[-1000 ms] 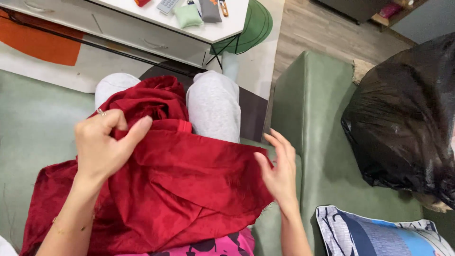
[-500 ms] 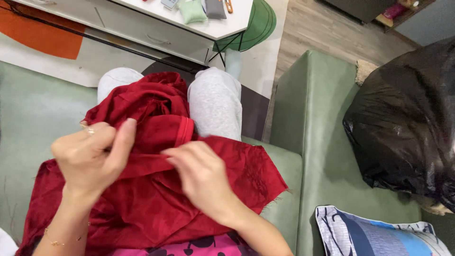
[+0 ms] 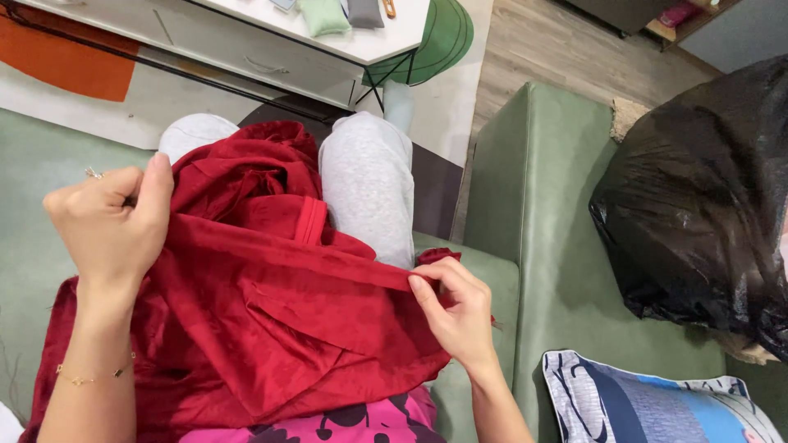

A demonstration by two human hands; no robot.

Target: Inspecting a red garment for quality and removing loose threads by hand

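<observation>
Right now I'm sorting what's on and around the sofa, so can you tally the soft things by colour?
Red garment: 1
Black bag: 1
Blue-and-white cushion: 1
Total: 3

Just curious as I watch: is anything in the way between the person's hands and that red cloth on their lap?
Nothing visible. Both hands already grip the crumpled dark red fabric garment: the left hand pinches one end of a folded edge, the right hand the other, and the edge runs taut between them over the lap.
</observation>
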